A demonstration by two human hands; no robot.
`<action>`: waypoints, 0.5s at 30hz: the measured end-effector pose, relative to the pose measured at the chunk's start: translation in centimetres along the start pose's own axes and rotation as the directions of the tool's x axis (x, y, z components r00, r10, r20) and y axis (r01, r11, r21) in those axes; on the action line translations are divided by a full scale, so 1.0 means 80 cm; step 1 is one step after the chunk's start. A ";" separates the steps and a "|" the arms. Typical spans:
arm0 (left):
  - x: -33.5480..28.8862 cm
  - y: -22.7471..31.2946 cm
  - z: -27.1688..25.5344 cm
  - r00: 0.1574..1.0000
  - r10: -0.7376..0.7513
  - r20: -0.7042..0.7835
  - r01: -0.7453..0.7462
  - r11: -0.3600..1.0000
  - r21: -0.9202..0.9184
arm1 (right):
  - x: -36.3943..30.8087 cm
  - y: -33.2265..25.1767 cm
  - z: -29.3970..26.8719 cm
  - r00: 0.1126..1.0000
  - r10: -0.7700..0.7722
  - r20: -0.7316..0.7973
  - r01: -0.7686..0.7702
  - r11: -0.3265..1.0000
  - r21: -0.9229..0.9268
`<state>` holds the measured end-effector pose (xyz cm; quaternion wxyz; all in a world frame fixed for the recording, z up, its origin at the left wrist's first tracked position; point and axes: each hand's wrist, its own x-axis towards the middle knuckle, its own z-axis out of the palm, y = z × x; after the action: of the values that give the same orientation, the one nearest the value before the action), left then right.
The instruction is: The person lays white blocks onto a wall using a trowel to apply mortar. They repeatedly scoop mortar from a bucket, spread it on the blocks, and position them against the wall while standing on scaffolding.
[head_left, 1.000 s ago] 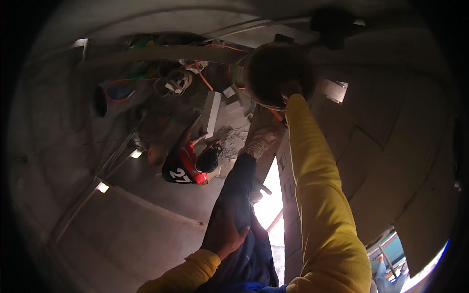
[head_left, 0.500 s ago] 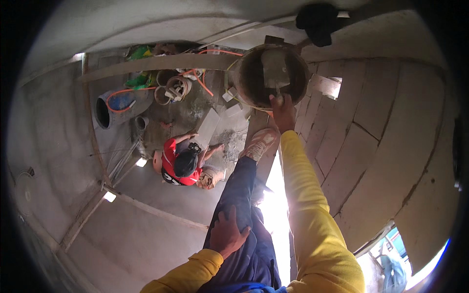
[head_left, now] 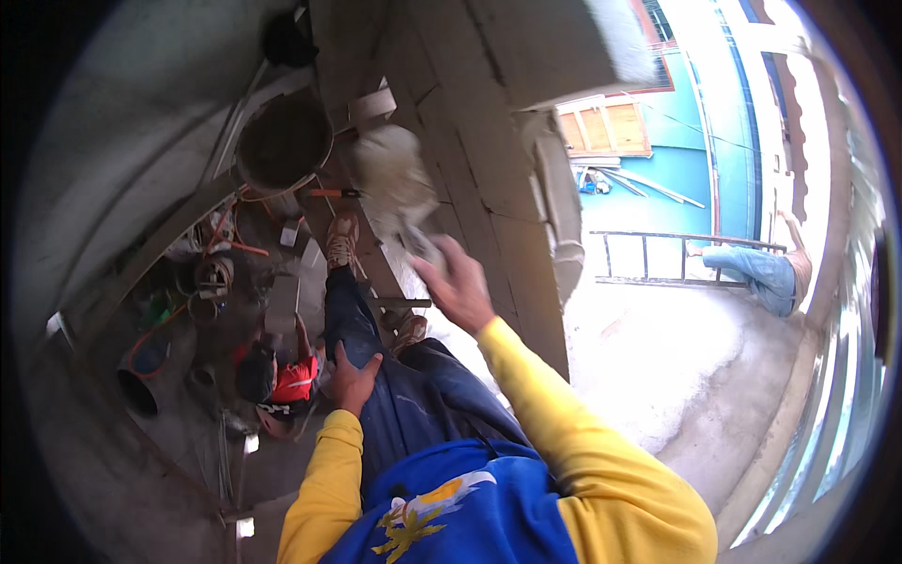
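Note:
My right hand (head_left: 458, 284) is raised and shut on the handle of a trowel (head_left: 420, 242) whose blade carries a lump of grey mortar (head_left: 393, 172). The load hovers in front of the grey block wall (head_left: 489, 113). A round mortar bucket (head_left: 283, 141) sits up and to the left of the trowel. My left hand (head_left: 349, 381) lies flat on my left thigh in dark blue trousers (head_left: 413, 404), fingers spread, holding nothing. My foot in a worn shoe (head_left: 341, 241) rests on a plank far below the hand.
A person in a red shirt (head_left: 282, 381) crouches on the floor below me, among pipes (head_left: 141, 385), coiled cable (head_left: 214, 274) and blocks. To the right lie a bright concrete terrace, a metal railing (head_left: 658, 256) and another person in jeans (head_left: 756, 274).
My right hand has come away from the bucket with mortar on the trowel and swung right toward the wall. The view has turned right, bringing the terrace in. The left hand stays on my thigh.

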<state>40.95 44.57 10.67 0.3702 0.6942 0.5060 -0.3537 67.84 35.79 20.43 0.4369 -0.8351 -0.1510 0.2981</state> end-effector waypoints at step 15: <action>0.040 -0.283 0.042 0.993 0.119 -0.012 -0.096 0.726 -0.681 | -0.282 0.021 -0.214 0.944 -0.044 -0.327 -0.243 0.576 -0.780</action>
<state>19.50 47.86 2.79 0.6262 0.5330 0.5531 -0.1334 61.12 12.30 34.85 0.0068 -0.9847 -0.1517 0.0849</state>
